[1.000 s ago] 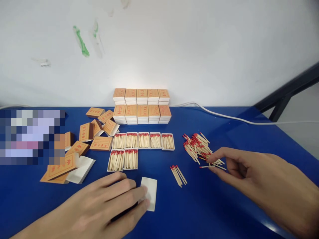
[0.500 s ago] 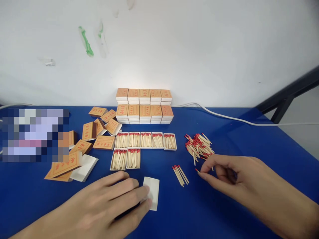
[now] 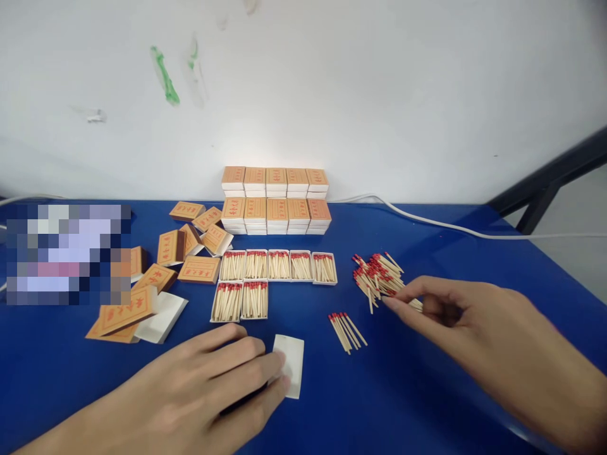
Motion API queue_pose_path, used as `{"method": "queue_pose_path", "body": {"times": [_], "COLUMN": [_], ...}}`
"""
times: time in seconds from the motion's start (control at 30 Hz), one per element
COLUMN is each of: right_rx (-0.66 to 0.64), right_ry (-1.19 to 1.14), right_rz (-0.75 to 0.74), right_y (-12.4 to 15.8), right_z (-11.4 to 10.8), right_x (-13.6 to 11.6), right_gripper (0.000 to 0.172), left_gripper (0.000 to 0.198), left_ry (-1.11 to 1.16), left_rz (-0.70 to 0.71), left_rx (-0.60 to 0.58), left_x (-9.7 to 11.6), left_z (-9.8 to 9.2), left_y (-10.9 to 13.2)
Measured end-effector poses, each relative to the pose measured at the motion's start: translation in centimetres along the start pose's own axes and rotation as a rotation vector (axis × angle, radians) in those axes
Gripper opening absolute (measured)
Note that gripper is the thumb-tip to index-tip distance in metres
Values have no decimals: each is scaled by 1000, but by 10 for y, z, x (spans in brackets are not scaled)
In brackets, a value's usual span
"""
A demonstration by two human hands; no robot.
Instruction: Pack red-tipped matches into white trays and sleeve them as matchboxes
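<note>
Left hand (image 3: 199,385): palm down over the blue table (image 3: 450,259), thumb and forefinger slightly apart, tips overlapping the left side of a white card piece (image 3: 294,363), probably an inner matchbox tray. Cannot tell whether they grip it or only rest on it; the placement would suit steadying it.

Right hand (image 3: 493,335): thumb and forefinger tips close together at the near right edge of the match pile (image 3: 377,278). Cannot tell whether a match is between them. The fine fingertip posture suits thin sticks.

Small match group (image 3: 342,332): lies between pile and white piece, roughly parallel, red heads away from the wearer; the gap presumably keeps it distinct from the pile.

Filled trays (image 3: 324,283): five in the far row, two in the near row, heads all at the far end. Side-by-side placing likely makes counting easy.

Closed matchboxes (image 3: 276,212): stacked neatly in two rows behind the trays.

Loose orange matchbox covers (image 3: 199,270): scattered to the left, some with white card showing.
</note>
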State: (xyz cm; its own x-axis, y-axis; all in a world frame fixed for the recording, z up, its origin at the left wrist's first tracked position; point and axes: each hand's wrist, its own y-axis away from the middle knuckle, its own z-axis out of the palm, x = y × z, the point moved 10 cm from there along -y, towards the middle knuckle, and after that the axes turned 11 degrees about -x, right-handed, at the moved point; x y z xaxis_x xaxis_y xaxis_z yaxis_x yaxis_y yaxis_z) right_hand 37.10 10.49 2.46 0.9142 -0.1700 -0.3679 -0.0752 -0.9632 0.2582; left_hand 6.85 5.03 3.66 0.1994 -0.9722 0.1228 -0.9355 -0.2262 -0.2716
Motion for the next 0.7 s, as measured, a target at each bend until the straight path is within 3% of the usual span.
{"method": "queue_pose_path", "body": {"times": [0.1, 0.2, 0.27, 0.37, 0.7], "right_rx": [73, 49, 47, 73, 7], "right_ry": [165, 231, 267, 299, 245], "right_rz": [93, 97, 63, 7, -15], "right_y": [2, 5, 8, 11, 7], "right_z": [-12, -7, -3, -1, 3], "right_x": [24, 34, 32, 26, 16], "right_gripper": [76, 69, 60, 50, 39], "left_gripper": [48, 47, 45, 43, 43], "left_ry": [20, -4, -18, -45, -41], "left_rz": [7, 6, 31, 52, 30], "left_rx": [0, -11, -128, -195, -182], "left_x": [0, -1, -1, -1, -3], "left_z": [2, -6, -4, -7, -5], "left_y": [1, -2, -6, -7, -5]}}
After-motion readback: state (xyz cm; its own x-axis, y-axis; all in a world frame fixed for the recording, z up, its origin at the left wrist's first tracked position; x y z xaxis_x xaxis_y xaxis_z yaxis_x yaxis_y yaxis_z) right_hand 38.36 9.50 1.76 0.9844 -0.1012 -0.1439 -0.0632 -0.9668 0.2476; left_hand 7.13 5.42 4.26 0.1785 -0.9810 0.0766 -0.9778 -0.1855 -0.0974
